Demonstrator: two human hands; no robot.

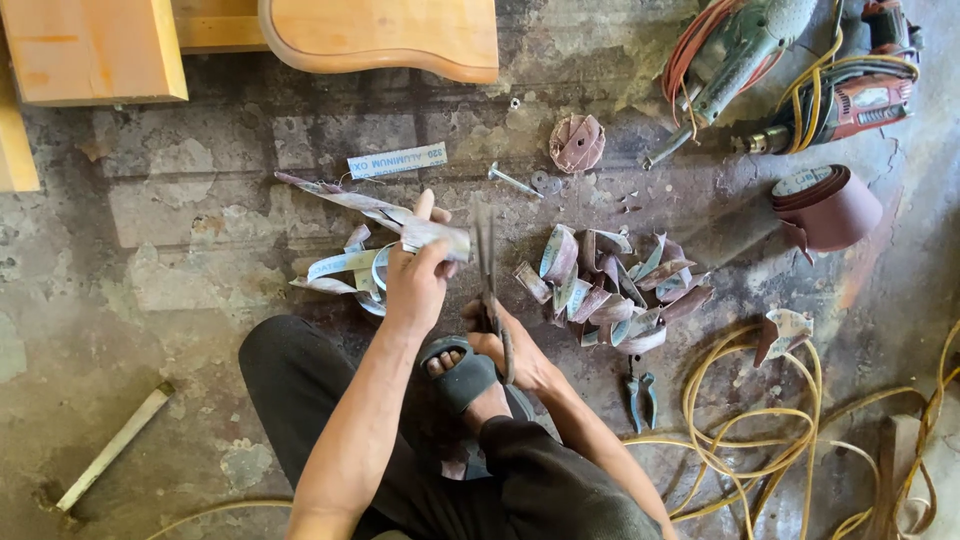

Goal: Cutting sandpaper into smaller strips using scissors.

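Down on the concrete floor (150, 290), the person sits with one sandalled foot (462, 372) drawn in between the arms. The left hand (418, 280) is clamped on a long strip of sandpaper (375, 208), which runs roughly crosswise, its free tail trailing up and away to the left while the gripped end points right. The right hand (510, 345) is closed through the handles of a pair of scissors (487, 270), whose long axis stands nearly at right angles to the strip, blades pointing away from the body and meeting the strip's right end just beside the left hand's fingers. The two hands are near each other but apart. Looser curls of strip (340, 270) lie under the left hand. To the right, a heap of cut sandpaper pieces (610, 285) crowds the floor, with small pliers (641, 398) and coils of yellow cable (760, 440) nearer the knee. Further off sit a sandpaper roll (830, 208), two power drills (800, 70) and pale timber boards (380, 35).
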